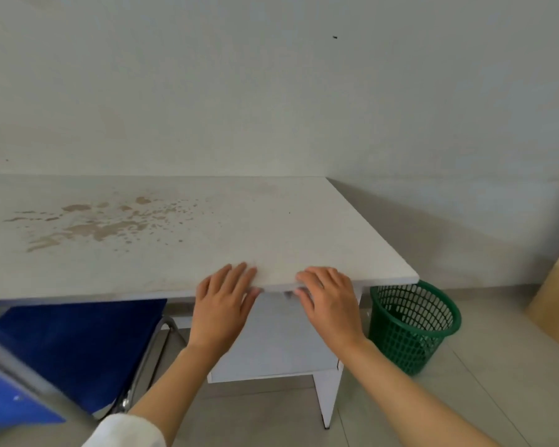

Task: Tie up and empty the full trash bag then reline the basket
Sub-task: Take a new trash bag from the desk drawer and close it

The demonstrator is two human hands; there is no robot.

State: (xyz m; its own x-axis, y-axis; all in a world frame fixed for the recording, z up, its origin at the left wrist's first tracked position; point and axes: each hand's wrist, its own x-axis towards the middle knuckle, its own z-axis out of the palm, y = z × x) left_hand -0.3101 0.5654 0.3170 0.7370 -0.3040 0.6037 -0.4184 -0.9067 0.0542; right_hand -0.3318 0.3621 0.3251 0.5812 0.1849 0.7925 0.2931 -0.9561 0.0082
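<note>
Left hand (221, 304) and right hand (328, 304) open, flat on tabletop (239, 227) edge, lower centre; green basket (413, 324) at lower right, apparently unlined; relining likely in hand, next calling for fresh liner.

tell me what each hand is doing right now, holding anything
Left hand: open, fingers flat on the front edge of the desk, holding nothing.
Right hand: open, fingers resting on the same edge, holding nothing.
</note>
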